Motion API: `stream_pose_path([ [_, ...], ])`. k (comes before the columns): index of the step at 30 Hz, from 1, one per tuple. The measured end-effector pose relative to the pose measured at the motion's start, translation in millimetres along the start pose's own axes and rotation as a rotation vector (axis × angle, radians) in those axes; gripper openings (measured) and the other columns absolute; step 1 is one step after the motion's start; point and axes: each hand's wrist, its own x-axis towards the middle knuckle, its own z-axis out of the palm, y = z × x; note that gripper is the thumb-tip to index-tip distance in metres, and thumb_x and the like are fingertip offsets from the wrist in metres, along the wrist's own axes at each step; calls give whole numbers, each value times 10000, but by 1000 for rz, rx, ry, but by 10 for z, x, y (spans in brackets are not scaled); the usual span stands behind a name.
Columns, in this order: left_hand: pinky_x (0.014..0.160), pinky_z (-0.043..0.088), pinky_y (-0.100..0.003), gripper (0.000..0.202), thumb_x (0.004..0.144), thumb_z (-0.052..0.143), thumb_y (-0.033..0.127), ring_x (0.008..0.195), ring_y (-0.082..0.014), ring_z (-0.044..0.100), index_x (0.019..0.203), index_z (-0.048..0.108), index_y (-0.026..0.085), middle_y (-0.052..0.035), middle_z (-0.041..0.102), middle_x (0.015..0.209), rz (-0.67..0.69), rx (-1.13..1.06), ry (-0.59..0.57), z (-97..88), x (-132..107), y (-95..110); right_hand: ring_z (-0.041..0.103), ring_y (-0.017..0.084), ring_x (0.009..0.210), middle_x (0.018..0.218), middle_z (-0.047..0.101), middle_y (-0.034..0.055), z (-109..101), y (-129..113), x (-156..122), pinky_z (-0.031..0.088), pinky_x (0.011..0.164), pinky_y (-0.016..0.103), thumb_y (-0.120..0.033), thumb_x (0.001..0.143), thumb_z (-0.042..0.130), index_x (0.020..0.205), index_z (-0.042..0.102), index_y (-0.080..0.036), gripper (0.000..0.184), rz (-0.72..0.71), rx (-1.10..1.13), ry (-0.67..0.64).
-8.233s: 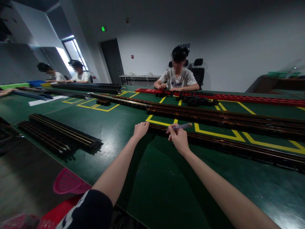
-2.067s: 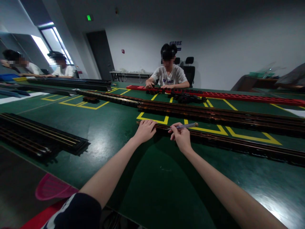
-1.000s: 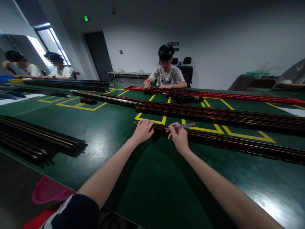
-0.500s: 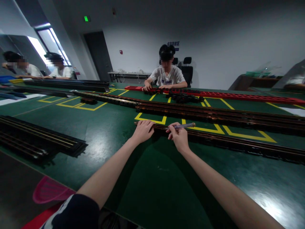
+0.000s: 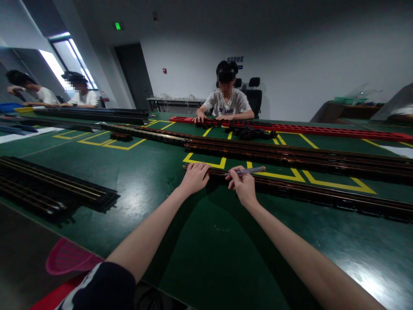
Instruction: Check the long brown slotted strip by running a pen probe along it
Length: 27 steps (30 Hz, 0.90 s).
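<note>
The rail (image 5: 306, 192) lies along the table (image 5: 213, 254), its right end cut off by the view's edge. The left hand (image 5: 195, 175) covers most of the rail's left end, fingers lying nearly together over it; whether they grip or only press, I cannot tell. The right hand (image 5: 244, 187), just beside the rail, has its fingers clamped on the tool (image 5: 250, 171), a slim clear one whose thin tip points at the rail; dark metal makes it hard to see whether the two touch.

Beyond the rail runs a stack (image 5: 290, 157) of similar lengths, also cut off on the right. To the rail's left is a pile (image 5: 58, 181), cropped by the left edge. The green tabletop shines in patches, with yellow tape (image 5: 298, 176) just beyond the rail. Farther beyond it, a person (image 5: 227, 101) sits at a red frame (image 5: 322, 130); the dark parts there are indistinct. Nearer than the rail and to its left, a pink basket (image 5: 69, 258) is partly hidden by the table's edge. A dim pale wall (image 5: 306, 56) and grey door (image 5: 134, 71) stand far beyond the rail.
</note>
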Motion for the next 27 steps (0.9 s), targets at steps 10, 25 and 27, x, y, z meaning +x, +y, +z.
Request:
stream_pose_path([
  [10,976,358,-421,394,877,376,166,1134,-248,528,1229,545,225,-76,623,1199,34,15,-19,-38,5,41,535,100,413,648,636,13,6,13,8,410,403,215,-514,810,537,764,527,-199,318,-3,-8,-11],
  [25,1044,337,-431,442,806,379,43,1150,-247,531,1161,595,189,-84,647,1156,-44,9,13,-69,10,55,553,101,430,737,684,44,-17,28,19,428,420,218,-485,831,539,792,565,-188,301,-14,-45,-91],
  [27,1053,329,-436,430,799,390,42,1141,-253,536,1144,603,181,-87,649,1154,-60,24,31,-60,10,54,557,102,437,747,689,51,-19,29,21,431,421,217,-477,832,544,795,570,-185,295,-12,-51,-92],
])
